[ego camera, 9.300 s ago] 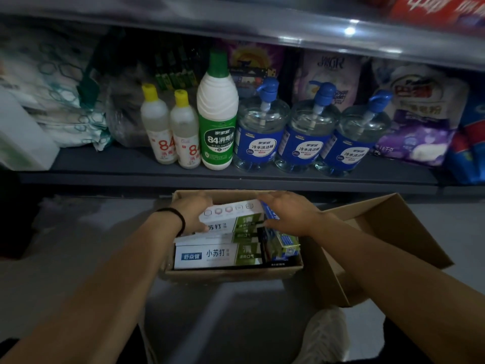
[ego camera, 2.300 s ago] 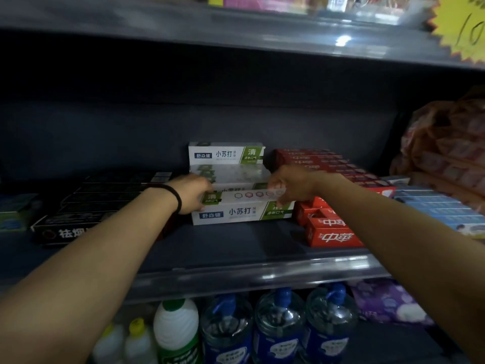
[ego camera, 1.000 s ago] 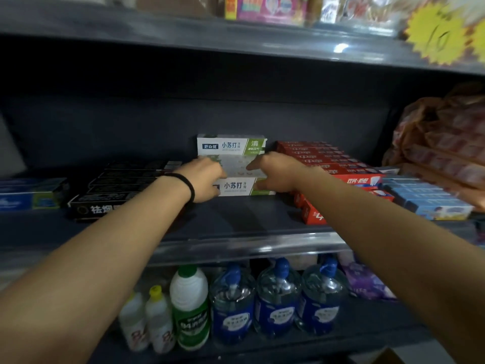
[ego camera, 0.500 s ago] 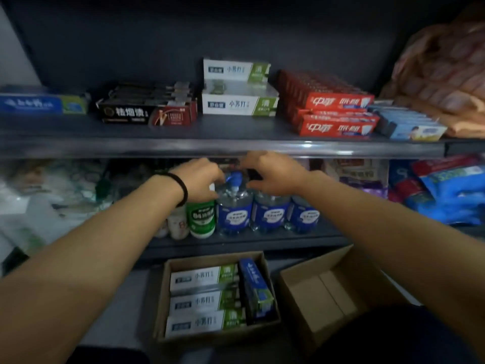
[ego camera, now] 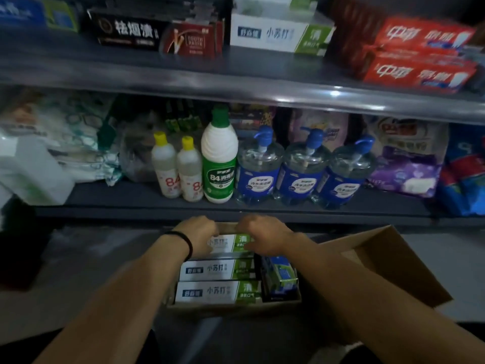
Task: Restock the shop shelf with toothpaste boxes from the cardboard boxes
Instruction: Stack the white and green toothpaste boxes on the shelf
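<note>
Grey floor [ego camera: 99,271], cardboard box [ego camera: 231,308], dark shelf [ego camera: 236,80]

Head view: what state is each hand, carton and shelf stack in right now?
Left hand: curled on the top white-and-green toothpaste box.
Right hand: curled on the same box.
Brown cardboard carton: open, part full.
Second brown carton: open, contents hidden.
White-and-green stack on upper shelf: stacked flat.
</note>
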`<action>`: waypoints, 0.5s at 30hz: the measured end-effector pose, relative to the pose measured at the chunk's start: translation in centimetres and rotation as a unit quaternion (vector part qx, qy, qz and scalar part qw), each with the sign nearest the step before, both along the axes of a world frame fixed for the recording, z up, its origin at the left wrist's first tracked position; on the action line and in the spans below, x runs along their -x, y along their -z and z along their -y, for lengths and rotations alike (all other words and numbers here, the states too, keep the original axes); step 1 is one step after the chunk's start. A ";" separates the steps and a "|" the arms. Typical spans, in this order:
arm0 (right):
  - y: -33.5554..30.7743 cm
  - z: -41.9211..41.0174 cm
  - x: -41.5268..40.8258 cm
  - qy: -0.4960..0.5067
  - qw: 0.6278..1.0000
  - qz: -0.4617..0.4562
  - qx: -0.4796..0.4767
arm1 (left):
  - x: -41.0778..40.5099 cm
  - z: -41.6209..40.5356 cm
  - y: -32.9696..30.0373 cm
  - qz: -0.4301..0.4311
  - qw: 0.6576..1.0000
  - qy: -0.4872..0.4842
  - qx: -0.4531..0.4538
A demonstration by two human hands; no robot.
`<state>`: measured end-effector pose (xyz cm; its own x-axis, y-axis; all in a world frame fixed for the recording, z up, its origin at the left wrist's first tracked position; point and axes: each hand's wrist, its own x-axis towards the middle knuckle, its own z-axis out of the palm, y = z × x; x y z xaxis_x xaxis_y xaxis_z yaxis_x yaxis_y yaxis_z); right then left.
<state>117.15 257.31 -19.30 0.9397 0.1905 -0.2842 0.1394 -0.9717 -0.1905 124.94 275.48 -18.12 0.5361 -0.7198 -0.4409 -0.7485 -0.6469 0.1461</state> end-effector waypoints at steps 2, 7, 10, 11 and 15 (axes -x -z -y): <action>2.3 -0.1 -0.8 0.020 0.999 -0.028 0.008 | -0.7 -0.6 1.6 -0.003 1.000 -0.014 -0.003; 7.0 -0.4 -2.3 0.032 0.996 -0.077 0.039 | -1.9 -1.5 5.2 -0.035 0.999 -0.024 0.015; 9.1 -0.8 -3.2 0.058 0.992 -0.100 0.041 | -2.5 -1.7 6.7 -0.050 0.998 -0.032 0.007; 9.7 -0.9 -3.5 0.064 0.992 -0.104 0.044 | -2.6 -1.8 7.0 -0.051 0.998 -0.032 0.006; 11.9 -1.6 -4.2 0.081 0.988 -0.118 0.059 | -3.2 -2.0 7.7 -0.061 0.997 -0.036 0.010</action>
<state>121.30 258.93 -31.25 0.8597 -0.0052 -0.5107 -0.0554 -0.9950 -0.0831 128.16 277.48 -25.82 0.5298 -0.6908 -0.4920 -0.6764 -0.6942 0.2463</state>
